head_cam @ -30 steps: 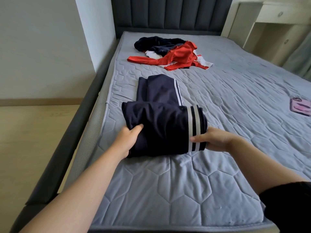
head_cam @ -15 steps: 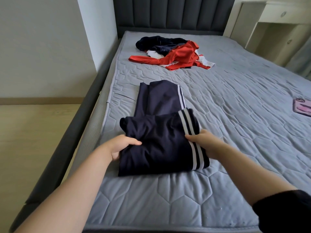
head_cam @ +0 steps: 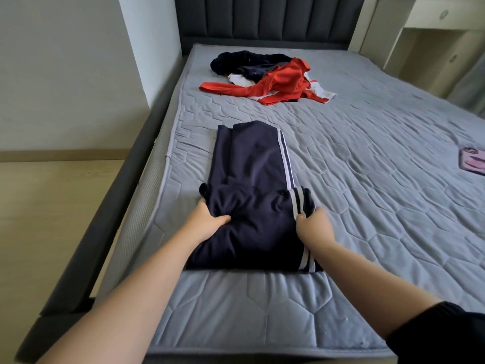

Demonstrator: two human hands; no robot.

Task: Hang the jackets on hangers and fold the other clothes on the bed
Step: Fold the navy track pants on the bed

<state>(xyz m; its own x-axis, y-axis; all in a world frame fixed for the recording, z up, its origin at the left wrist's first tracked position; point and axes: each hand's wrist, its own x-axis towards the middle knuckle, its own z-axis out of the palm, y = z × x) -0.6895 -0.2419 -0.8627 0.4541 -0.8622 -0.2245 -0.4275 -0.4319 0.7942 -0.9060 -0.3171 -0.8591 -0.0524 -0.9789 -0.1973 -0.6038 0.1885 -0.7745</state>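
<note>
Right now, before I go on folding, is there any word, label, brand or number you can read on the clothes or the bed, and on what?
Nothing readable in this view.
On the navy trousers: only pale side stripes, no label showing.
On the clothes pile farther up: no legible print.
On the pink item at the mattress edge: darker markings, too blurred to read as text.

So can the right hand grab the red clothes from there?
Probably not. The right hand grips the navy trousers near the foot of the bed, and the red clothes lie far up by the headboard. Nothing blocks the way, but it looks too far.
</note>
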